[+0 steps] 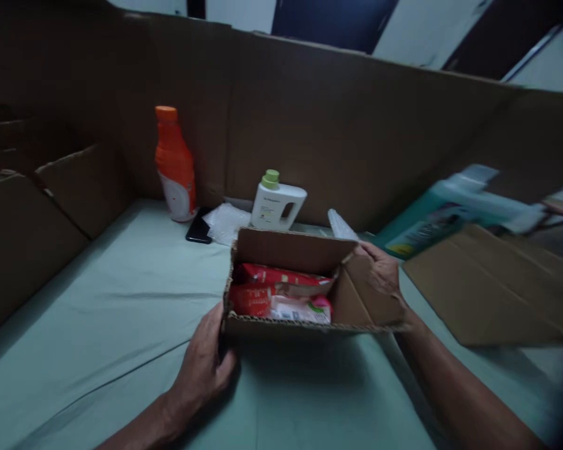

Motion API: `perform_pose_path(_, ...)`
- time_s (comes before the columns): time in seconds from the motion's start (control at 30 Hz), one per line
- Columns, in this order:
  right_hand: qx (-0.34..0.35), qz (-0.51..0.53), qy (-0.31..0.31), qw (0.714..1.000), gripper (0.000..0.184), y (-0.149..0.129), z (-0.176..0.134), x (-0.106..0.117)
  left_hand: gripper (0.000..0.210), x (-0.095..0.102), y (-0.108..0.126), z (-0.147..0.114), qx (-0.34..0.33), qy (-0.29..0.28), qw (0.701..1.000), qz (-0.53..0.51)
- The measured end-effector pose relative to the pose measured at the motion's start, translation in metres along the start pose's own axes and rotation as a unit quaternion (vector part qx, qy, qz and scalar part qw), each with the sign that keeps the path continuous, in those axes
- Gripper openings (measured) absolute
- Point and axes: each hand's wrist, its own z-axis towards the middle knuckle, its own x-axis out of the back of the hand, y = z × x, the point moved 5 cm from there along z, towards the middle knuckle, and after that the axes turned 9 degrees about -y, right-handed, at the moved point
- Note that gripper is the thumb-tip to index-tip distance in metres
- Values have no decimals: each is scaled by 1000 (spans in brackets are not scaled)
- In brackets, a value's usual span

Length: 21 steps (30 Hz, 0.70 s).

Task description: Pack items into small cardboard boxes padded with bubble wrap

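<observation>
A small open cardboard box (291,245) is held between my two hands over the pale green cloth. Red packets (253,301) and a white packet with a pink and green end (300,310) lie inside it. My left hand (209,359) is pressed against the box's left side, thumb toward the front; its fingertips are hidden. At the far right corner, my right hand (380,267) grips the box behind its right flap, which covers part of the fingers.
Behind the box are an orange bottle (174,165), a black phone (199,227), bubble wrap (228,223) and a white bottle with a green cap (278,201). To the right lie a teal liquid container (431,215) and a loose cardboard piece (492,287). Cardboard walls (300,125) enclose the back.
</observation>
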Motion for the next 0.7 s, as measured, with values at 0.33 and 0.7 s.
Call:
perform_pose_path(0.33, -67, 32, -42, 996, 33, -8, -154, 69, 31, 19, 11, 7, 81, -10, 997, -19)
perform_pose_path(0.7, -59, 209, -103, 971, 52, -60, -112, -33, 32, 25, 21, 36, 114, -17, 993, 9)
